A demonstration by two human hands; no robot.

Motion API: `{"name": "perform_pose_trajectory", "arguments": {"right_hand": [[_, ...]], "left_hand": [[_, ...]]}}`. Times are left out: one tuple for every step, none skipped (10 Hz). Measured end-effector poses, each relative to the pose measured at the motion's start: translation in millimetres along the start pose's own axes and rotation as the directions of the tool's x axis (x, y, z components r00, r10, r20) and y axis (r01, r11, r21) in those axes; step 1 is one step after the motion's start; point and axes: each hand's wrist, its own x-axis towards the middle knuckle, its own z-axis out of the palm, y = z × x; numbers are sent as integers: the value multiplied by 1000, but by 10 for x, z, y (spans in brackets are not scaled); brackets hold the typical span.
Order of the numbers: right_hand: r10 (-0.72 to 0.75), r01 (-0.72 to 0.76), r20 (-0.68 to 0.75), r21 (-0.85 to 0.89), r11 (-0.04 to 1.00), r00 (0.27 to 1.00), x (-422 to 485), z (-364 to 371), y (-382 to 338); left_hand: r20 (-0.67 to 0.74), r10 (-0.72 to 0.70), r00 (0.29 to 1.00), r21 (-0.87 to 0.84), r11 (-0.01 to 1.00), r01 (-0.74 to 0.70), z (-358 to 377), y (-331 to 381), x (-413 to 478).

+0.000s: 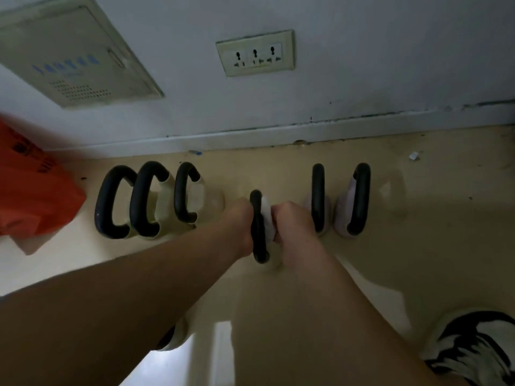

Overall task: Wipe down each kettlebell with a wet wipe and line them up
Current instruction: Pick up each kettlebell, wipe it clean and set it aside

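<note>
Head view: left grip clasps the middle kettlebell by its handle, steadying it; right grip pinches the wet wipe against that handle to clean it.

The pale yellow floor runs up to the wall, and on it stand three cream kettlebells close together on the left, two pink kettlebells side by side further right, an orange bag at the far left, and a small white scrap near the wall.

Blue lettering on wall panel blurred, black print on orange bag unreadable
</note>
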Motion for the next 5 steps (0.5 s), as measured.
{"name": "perform_pose_trajectory", "arguments": {"right_hand": [[95, -94, -34, 10, 995, 995, -38, 35, -179], [-111, 110, -97, -19, 994, 989, 114, 12, -166], [-112, 110, -109, -27, 994, 988, 188, -61, -150], [-146, 145, -90, -28, 989, 985, 193, -86, -237], [30, -26, -154, 32, 999, 988, 216, -10, -331]], "left_hand": [[-78, 134, 988, 240, 964, -112, 255, 286, -58], [-13, 75, 997, 73, 995, -74, 424, 457, -35], [-6, 115, 993, 104, 988, -113, 510, 510, 42], [-49, 113, 992, 105, 989, -107, 521, 553, 137], [-66, 127, 990, 82, 989, -121, 524, 591, 123]]}}
